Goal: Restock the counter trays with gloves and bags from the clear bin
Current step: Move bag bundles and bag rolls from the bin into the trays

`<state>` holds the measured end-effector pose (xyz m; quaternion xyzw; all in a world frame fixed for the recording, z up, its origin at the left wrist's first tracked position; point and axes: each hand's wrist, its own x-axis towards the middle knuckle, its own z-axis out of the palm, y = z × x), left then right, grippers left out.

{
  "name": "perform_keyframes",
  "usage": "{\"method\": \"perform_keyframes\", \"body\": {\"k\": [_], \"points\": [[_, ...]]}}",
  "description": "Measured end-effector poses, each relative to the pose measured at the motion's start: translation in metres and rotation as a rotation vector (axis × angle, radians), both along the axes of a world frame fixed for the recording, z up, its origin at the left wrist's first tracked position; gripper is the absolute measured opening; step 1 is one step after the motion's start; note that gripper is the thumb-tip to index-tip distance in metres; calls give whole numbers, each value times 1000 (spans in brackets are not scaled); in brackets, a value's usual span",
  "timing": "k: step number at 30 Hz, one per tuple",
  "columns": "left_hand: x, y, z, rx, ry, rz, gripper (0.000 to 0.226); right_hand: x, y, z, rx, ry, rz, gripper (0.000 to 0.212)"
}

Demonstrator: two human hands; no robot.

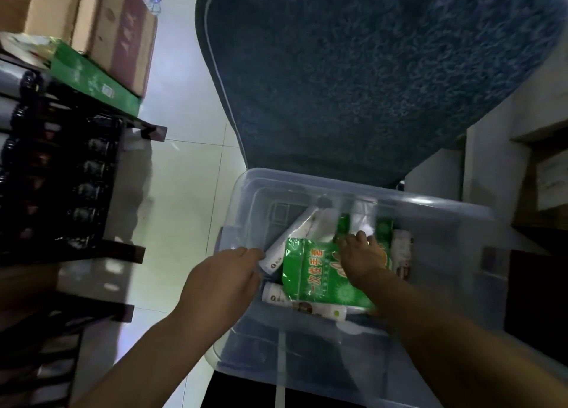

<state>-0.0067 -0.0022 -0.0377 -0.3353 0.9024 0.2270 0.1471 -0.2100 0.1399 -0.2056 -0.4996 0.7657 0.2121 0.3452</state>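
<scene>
Head view, both hands in clear bin (461,223), right hand (362,255) grip flat on green glove pack (319,281), left hand (227,281) grip unclear.

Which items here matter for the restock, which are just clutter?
Job:
clear plastic bin
green printed glove packet
white rolls
left hand, at the bin's left wall
right hand, inside, on the packet

Lying about:
brown cardboard boxes
flat green box
blue textured cushion
dark shelf rack
</scene>
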Motion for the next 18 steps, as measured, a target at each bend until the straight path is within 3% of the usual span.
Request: {"method": "perform_keyframes", "body": {"k": [2, 6, 14, 18], "points": [[-3, 5, -2, 18, 15, -11, 28, 1, 9, 2, -51, -12, -66, 32], [-7, 12, -4, 87, 19, -8, 26, 3, 33, 28, -170, -191, -272, 32], [-11, 8, -6, 92, -31, -39, 26, 3, 58, 95, -467, -81, -508, 31], [-14, 2, -6, 98, -22, -16, 26, 0, 69, 98, -432, 21, -618, 31]]}}
